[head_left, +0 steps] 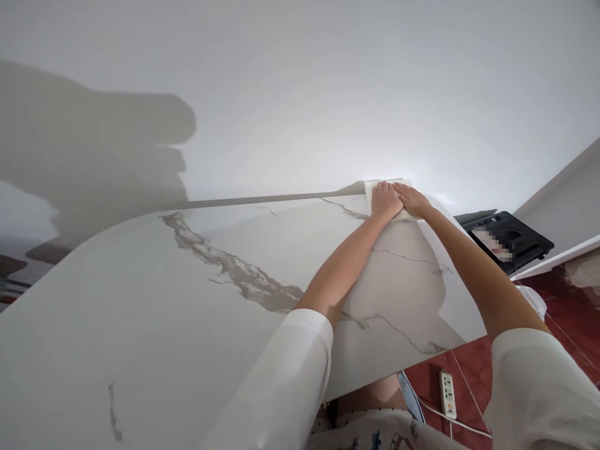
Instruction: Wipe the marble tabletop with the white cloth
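A white cloth [368, 189], perhaps a thick paper wipe, lies folded at the far right edge of the marble-patterned table [197, 331], close against the wall. My left hand [386, 200] presses down on it with the fingers bent over its top. Right beside it, my right hand [413, 201] bears on the same cloth, fingers together and their tips meeting my left hand. Both arms reach forward across the tabletop. Most of the cloth is hidden beneath my hands.
The white wall [281, 100] rises directly behind the table, with a shadow on its left part. A black case-like object [520, 234] stands past the table's right end. Below, a power strip [448, 395] with a white cable lies on the red tiled floor [473, 369].
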The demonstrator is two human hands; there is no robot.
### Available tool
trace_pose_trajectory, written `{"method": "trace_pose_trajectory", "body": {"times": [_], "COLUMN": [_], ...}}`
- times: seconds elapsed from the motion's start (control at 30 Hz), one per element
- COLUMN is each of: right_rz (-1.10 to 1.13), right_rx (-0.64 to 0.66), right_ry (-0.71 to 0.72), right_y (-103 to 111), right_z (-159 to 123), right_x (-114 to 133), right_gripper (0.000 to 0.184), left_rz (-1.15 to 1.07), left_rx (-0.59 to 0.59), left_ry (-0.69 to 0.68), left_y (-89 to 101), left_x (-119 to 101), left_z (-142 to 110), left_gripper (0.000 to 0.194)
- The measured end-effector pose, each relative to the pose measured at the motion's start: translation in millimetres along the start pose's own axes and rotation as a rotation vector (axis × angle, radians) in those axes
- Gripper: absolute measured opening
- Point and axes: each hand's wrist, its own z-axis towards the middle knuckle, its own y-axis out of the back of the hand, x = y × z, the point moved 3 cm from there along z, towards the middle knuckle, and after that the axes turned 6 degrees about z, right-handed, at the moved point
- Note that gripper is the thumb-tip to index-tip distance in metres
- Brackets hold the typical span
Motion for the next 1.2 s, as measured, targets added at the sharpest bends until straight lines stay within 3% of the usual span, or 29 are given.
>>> {"method": "trace_pose_trajectory", "body": {"times": [0.17, 0.37, 0.57, 0.93, 1.07, 1.2], "right_rz": [-0.056, -0.122, -0.135, -0.168, -0.185, -0.165], "right_rx": [-0.007, -0.031, -0.041, -0.048, -0.069, -0.106], "right_ry": [0.013, 0.031, -0.007, -0.027, 0.006, 0.025], "right_y": [5, 12, 19, 38, 43, 48], "right_z": [-21, -74, -130, -228, -260, -281], "right_x": [-18, -19, -5, 44, 43, 26], "right_gripper": [0.055, 0.056, 0.056, 0.054, 0.054, 0.056], "left_rz": [-0.013, -0.018, -0.032, -0.009, -0.014, -0.007], "left_rx": [-0.011, 0.004, 0.037, 0.027, -0.012, -0.052], "left_ry": [-0.025, -0.095, -0.140, -0.177, -0.184, -0.228], "left_y": [-1.8, 0.1, 8.6, 28.0, 26.4, 21.8], "left_x": [-23, -50, -73, -106, -125, -147], "left_z": [-9, -45, -89, -180, -203, -208], "left_gripper": [0.054, 0.054, 0.056, 0.055, 0.056, 0.054]}}
